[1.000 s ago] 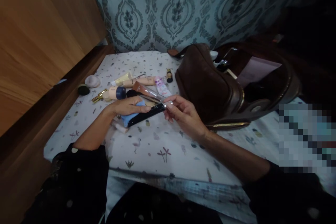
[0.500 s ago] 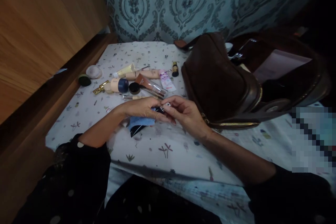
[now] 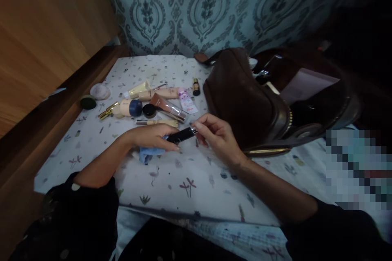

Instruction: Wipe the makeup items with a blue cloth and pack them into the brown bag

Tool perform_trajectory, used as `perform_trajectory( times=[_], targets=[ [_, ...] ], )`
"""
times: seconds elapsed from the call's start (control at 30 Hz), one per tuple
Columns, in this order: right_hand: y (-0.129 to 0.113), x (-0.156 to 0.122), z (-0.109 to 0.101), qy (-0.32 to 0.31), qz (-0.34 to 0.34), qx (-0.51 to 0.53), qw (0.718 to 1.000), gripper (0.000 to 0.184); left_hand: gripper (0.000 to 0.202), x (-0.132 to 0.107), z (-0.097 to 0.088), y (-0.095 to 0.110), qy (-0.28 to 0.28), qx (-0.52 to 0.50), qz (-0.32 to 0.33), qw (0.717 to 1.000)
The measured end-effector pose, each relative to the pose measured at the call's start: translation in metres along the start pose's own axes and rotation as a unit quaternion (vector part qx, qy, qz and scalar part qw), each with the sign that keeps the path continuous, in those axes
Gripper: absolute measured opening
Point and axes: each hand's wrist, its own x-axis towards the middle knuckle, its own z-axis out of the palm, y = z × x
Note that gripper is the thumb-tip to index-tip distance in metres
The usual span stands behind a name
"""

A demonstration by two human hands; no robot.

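My left hand is closed around a slim black cosmetic tube with a silver end. A blue cloth hangs bunched beneath the same hand, partly hidden by it. My right hand pinches at the tube's silver end between thumb and fingertips. Just behind the left hand lies a slender pale tube with a silver cap. Farther back are a brown tube with a clear and silver cap, a small black round jar and a beige bottle with a navy cap.
A brown leather bag stands open at the right. Toward the back lie a pink and white tube, a small dark bottle and a yellow tube. Round compacts sit at the left edge. A wooden panel rises at the left.
The black tube has swung from pointing toward me to pointing right, its silver end at my right fingers. The blue cloth is now bunched lower under my left hand. The view has shifted slightly.
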Motion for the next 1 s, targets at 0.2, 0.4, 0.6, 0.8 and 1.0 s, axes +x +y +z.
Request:
perform_trajectory(
  times=[0.2,0.4,0.6,0.8,1.0],
  targets=[
    [-0.005,-0.003,0.003,-0.008,0.009,0.005,1.000,0.047,0.021,-0.003,0.007,0.015,0.093,0.121,0.019,0.988],
    [-0.005,-0.005,0.007,0.018,0.006,0.051,0.999,0.044,0.023,-0.002,0.010,0.018,0.138,0.215,-0.004,0.967],
    [-0.039,-0.018,-0.009,-0.016,-0.061,0.001,0.998,0.036,0.035,-0.004,0.012,0.028,0.141,0.224,-0.019,0.964],
    [-0.079,-0.040,-0.034,-0.036,-0.166,-0.108,0.980,0.013,0.030,0.000,0.011,0.048,0.068,0.202,-0.005,0.977],
    [-0.095,-0.065,-0.045,0.051,-0.160,-0.107,0.980,0.016,0.033,-0.003,0.004,0.045,0.046,0.096,0.015,0.994]
  ],
)
